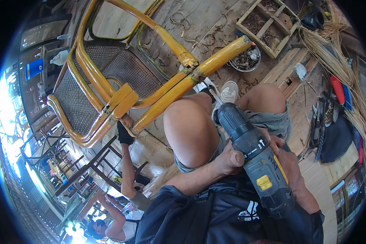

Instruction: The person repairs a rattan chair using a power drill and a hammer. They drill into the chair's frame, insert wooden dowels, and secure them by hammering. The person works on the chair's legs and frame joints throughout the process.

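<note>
A black and yellow cordless drill [254, 158] is held slantwise before my body, its chuck pointing up and left. My right hand [285, 159] is closed at the drill's right side, where the grip is mostly hidden. My left hand [230, 159] presses against the drill's left side with the thumb showing; its other fingers are hidden. The drill bit [216, 95] reaches toward a lashed joint of a yellow-varnished cane chair [166, 106], tipped over in front of my knees. Whether the bit touches the pole cannot be made out. The chair has a dark woven seat [110, 65].
A co-worker's dark-gloved hand [125, 134] is at the chair's lower end; another person [120, 225] sits at lower left. A metal bowl of screws [248, 61] and a wooden compartment box [274, 53] stand beyond. Cane strands [333, 57] and a red-handled tool [337, 89] lie right.
</note>
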`<state>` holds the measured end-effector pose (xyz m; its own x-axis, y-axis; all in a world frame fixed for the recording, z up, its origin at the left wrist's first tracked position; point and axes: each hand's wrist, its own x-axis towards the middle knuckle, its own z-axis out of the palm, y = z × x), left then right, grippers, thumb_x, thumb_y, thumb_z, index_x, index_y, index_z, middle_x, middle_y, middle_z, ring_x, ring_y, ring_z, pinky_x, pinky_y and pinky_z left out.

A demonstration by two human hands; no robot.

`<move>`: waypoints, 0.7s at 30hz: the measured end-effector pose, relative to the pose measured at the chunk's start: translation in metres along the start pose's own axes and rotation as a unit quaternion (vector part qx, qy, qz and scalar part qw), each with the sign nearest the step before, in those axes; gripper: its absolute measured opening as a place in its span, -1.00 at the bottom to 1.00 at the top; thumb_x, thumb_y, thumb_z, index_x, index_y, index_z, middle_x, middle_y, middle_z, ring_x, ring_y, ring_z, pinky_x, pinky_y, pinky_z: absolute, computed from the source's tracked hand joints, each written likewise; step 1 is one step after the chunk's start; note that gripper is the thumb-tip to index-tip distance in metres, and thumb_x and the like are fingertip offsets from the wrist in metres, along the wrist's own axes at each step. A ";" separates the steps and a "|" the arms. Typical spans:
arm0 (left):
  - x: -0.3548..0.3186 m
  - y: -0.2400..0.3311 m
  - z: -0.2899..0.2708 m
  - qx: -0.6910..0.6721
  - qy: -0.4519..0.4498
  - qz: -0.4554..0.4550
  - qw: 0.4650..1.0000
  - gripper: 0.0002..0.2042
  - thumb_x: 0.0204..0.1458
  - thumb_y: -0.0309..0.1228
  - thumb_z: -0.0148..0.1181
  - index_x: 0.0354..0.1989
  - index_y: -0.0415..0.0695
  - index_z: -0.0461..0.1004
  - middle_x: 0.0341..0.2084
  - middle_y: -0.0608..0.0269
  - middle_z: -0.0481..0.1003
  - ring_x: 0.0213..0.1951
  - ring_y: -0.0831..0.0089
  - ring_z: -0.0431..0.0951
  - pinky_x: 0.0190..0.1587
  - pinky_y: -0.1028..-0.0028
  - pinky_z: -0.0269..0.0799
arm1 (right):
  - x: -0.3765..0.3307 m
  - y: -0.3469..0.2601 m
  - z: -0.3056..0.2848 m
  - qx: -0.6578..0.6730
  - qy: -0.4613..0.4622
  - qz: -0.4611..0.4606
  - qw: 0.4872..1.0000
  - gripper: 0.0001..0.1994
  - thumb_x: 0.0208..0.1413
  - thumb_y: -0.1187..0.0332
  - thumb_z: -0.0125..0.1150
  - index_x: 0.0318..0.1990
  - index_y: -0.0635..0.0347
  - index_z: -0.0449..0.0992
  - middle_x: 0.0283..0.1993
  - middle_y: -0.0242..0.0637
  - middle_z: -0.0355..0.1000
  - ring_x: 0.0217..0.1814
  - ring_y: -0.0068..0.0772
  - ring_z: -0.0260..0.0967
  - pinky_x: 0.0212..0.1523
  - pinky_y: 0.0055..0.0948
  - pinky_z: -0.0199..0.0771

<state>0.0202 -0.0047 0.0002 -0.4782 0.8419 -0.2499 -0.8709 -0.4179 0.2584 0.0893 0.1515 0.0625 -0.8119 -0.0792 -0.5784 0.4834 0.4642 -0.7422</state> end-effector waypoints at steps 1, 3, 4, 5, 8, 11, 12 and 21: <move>-0.001 0.000 0.000 -0.002 0.000 0.000 1.000 -0.10 -0.39 0.36 0.25 -0.02 -0.17 0.28 -0.21 0.02 0.45 0.18 0.06 0.20 0.24 0.07 0.01 | 0.000 -0.001 -0.001 0.009 0.000 -0.006 1.000 -0.74 -0.12 0.36 0.22 -0.28 0.27 0.36 -0.44 -0.03 0.39 -0.36 0.04 0.40 -0.36 -0.22 0.38; -0.001 0.001 0.002 -0.002 0.005 -0.001 1.000 -0.10 -0.39 0.36 0.24 -0.02 -0.17 0.27 -0.22 0.02 0.45 0.18 0.06 0.20 0.24 0.07 0.01 | 0.000 -0.002 -0.002 0.018 -0.001 -0.009 1.000 -0.74 -0.11 0.36 0.22 -0.27 0.27 0.36 -0.43 -0.03 0.40 -0.37 0.04 0.40 -0.36 -0.22 0.38; 0.000 0.003 0.004 0.001 0.009 -0.001 1.000 -0.10 -0.39 0.36 0.24 -0.02 -0.18 0.27 -0.22 0.02 0.45 0.17 0.06 0.21 0.23 0.07 0.01 | -0.001 -0.001 -0.002 0.016 -0.004 -0.006 1.000 -0.73 -0.10 0.36 0.22 -0.25 0.27 0.36 -0.43 -0.04 0.40 -0.37 0.03 0.40 -0.36 -0.23 0.38; 0.000 0.004 0.005 0.003 0.013 0.000 1.000 -0.10 -0.38 0.36 0.23 -0.01 -0.18 0.27 -0.22 0.02 0.45 0.17 0.06 0.21 0.23 0.07 0.01 | 0.000 -0.002 -0.003 0.023 -0.001 -0.008 1.000 -0.72 -0.10 0.36 0.22 -0.22 0.27 0.37 -0.43 -0.05 0.40 -0.37 0.01 0.41 -0.37 -0.23 0.38; 0.000 -0.001 -0.001 0.009 -0.002 0.028 1.000 -0.10 -0.37 0.35 0.23 -0.01 -0.19 0.26 -0.23 0.00 0.46 0.16 0.05 0.22 0.24 0.06 -0.01 | 0.004 -0.006 -0.003 0.049 0.012 -0.032 0.998 -0.66 -0.09 0.36 0.21 -0.13 0.29 0.37 -0.42 -0.09 0.39 -0.38 -0.06 0.42 -0.37 -0.27 0.39; 0.003 0.001 0.006 -0.001 0.039 0.002 0.999 -0.09 -0.46 0.37 0.28 -0.08 -0.21 0.32 -0.24 0.07 0.46 0.05 0.13 0.35 0.19 0.06 0.11 | 0.000 -0.010 -0.005 0.032 0.027 -0.037 0.998 -0.59 -0.08 0.36 0.22 -0.04 0.30 0.36 -0.43 -0.13 0.38 -0.39 -0.13 0.42 -0.36 -0.31 0.40; 0.002 0.002 0.008 -0.002 0.043 -0.002 0.999 -0.09 -0.46 0.36 0.28 -0.08 -0.21 0.31 -0.24 0.07 0.46 0.04 0.13 0.36 0.19 0.06 0.11 | -0.001 -0.008 -0.005 0.026 0.024 -0.041 0.999 -0.57 -0.08 0.36 0.22 -0.01 0.30 0.36 -0.43 -0.14 0.37 -0.39 -0.15 0.43 -0.36 -0.33 0.41; 0.002 0.008 0.013 -0.014 0.069 -0.025 0.997 -0.05 -0.47 0.34 0.31 -0.03 -0.24 0.26 -0.21 0.05 0.47 0.02 0.15 0.40 0.19 0.10 0.16 | -0.001 -0.003 -0.002 -0.051 0.028 -0.052 0.997 -0.44 -0.09 0.36 0.23 0.13 0.26 0.26 -0.49 -0.20 0.33 -0.44 -0.21 0.41 -0.40 -0.36 0.43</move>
<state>0.0142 -0.0023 0.0135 -0.4435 0.8079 -0.3881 -0.8959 -0.3874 0.2173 0.0881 0.1518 0.0657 -0.8744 -0.0842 -0.4778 0.3616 0.5436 -0.7575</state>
